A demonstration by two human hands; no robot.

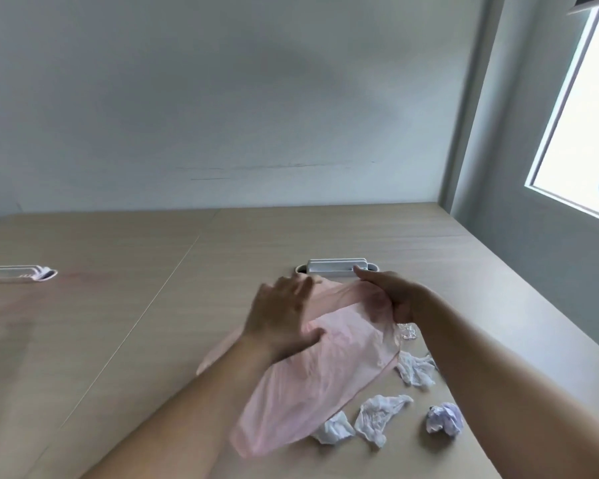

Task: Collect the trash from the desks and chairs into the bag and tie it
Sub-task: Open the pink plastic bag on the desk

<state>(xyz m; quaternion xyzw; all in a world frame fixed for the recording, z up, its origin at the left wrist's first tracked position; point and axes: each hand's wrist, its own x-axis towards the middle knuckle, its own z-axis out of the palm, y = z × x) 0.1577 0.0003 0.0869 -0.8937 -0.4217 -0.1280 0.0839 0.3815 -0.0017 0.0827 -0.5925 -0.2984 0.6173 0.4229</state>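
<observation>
A thin pink plastic bag [312, 385] lies across the wooden desk [118, 305], its mouth at the far end. My left hand [281, 316] is at the left rim of the mouth, thumb against the plastic and fingers spread, blurred. My right hand [391, 295] grips the right rim and holds it up. Beside the bag lie crumpled white tissues [415, 369] [377, 416] [332, 432], a crumpled pale purple paper ball [443, 418] and a small scrap of clear wrapper [407, 330].
A white cable-port cover [336, 266] sits in the desk just beyond the hands. Another such cover [14, 273] lies at the far left. A seam runs diagonally down the desk. A wall stands behind, and a window [581, 115] is to the right.
</observation>
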